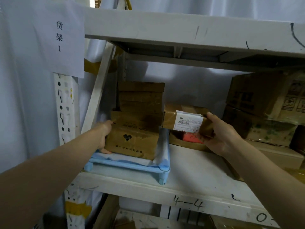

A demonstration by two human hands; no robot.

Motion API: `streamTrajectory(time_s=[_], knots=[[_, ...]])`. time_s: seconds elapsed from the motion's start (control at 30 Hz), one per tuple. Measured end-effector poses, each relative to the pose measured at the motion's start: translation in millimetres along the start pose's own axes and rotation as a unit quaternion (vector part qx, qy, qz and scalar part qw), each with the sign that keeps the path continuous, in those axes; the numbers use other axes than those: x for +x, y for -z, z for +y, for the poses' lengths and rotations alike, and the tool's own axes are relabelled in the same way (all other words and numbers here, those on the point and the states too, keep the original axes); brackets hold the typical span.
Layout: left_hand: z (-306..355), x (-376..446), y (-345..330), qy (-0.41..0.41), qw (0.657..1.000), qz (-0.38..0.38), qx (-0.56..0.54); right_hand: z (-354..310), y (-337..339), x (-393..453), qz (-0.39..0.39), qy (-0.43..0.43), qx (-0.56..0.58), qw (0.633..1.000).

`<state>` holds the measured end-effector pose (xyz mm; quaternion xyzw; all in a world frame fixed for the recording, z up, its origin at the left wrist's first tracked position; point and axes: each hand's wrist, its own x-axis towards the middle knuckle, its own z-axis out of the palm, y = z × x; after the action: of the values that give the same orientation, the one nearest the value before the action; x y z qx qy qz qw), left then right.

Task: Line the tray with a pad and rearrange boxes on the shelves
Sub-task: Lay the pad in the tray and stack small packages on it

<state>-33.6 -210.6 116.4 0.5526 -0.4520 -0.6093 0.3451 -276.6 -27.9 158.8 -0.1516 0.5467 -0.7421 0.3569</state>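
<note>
A light blue tray point(127, 165) sits on the white shelf, lined with a white pad point(122, 158) that shows along its front. Inside it stands a brown cardboard box with a black heart mark point(132, 142), and more brown boxes point(140, 98) are stacked on and behind it. My left hand point(104, 136) grips the left side of the heart box. My right hand point(219, 134) holds a small brown parcel with a white barcode label point(184, 120) in the air just right of the stack, above a low box with a red item point(189, 138).
Larger cardboard cartons point(264, 104) fill the right of the shelf. The shelf board point(189, 176) carries the handwritten mark "4-4". An upper shelf point(181, 30) hangs close overhead. A paper sign point(62, 38) and a slotted upright point(64, 109) stand at left.
</note>
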Motion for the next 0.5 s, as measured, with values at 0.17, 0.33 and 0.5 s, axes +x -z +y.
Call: streamTrajectory(time_s=[0.17,0.33,0.5], knots=[[-4,13,-3,-0.17,0.97,0.057,0.165,8,-5,11,-0.002,-0.01,0.014,1.0],[-12,0,-5,-0.458,0.75,0.04,0.475,16,-9,17,0.005,-0.014,0.018,1.0],[-21,4,-24,-0.444,0.65,0.025,0.616,26,-7,22,0.016,-0.014,0.014,1.0]])
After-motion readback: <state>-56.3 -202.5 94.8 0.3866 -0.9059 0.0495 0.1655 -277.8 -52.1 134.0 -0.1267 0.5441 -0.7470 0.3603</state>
